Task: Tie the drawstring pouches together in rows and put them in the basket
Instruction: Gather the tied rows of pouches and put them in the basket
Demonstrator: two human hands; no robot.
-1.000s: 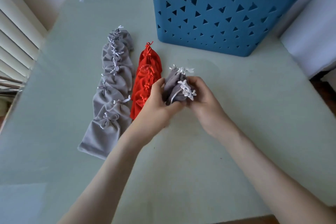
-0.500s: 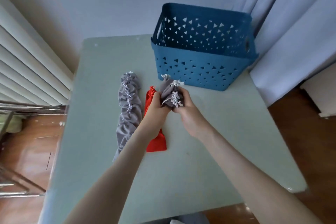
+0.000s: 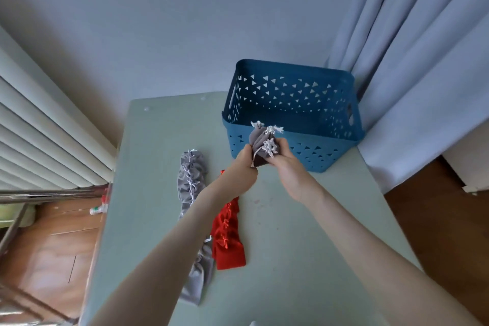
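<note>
My left hand (image 3: 244,168) and right hand (image 3: 287,168) grip a grey pouch bundle (image 3: 260,140) before the blue basket (image 3: 320,152). A grey row (image 3: 191,174) and red row (image 3: 227,233) lie on the desk (image 3: 304,246).

Both arms are bare, with skin showing all the way from hand to frame edge. The left forearm (image 3: 172,246) fills the 7 o'clock part of the view and narrows to the left hand (image 3: 244,170); the right forearm (image 3: 357,225) fills 5 o'clock and narrows to the right hand (image 3: 289,168). The fingers (image 3: 282,144) are slim; finer detail is blurred.
</note>
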